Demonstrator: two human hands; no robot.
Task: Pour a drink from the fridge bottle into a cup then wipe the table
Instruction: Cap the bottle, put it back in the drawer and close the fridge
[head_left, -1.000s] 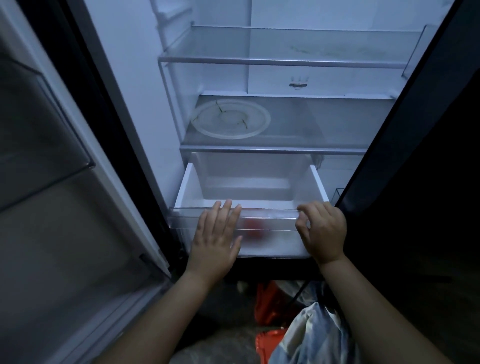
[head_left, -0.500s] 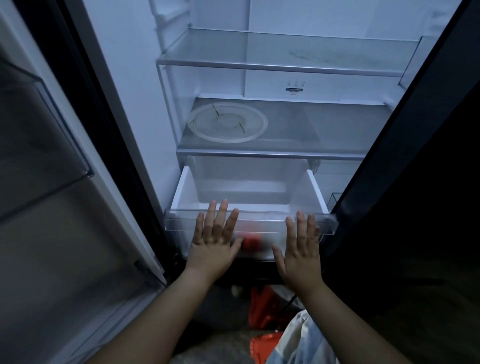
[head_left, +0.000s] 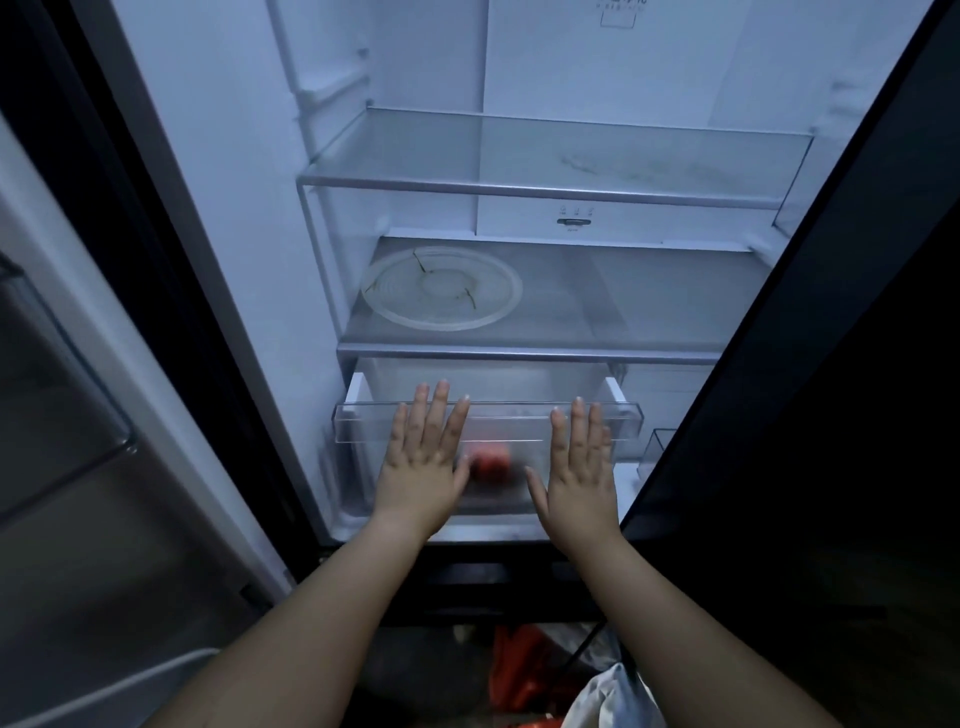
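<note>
An open fridge fills the view. Its clear plastic drawer (head_left: 626, 418) sits low in the compartment, almost fully in. My left hand (head_left: 423, 462) lies flat against the drawer front, fingers spread. My right hand (head_left: 579, 467) is pressed flat on the front to the right of it. A blurred red object (head_left: 491, 462) shows through the clear front between my hands. I see no bottle and no cup.
A round clear plate (head_left: 441, 288) rests on the glass shelf (head_left: 649, 296) above the drawer. The upper glass shelf (head_left: 571, 161) holds nothing. The open left door (head_left: 78, 415) stands at the left, a dark door (head_left: 831, 364) at the right. Red items (head_left: 524, 670) lie on the floor.
The drawer has slid back into the fridge. My right hand went from gripping the drawer's rim to lying flat on its front. Both hands moved forward with the drawer.
</note>
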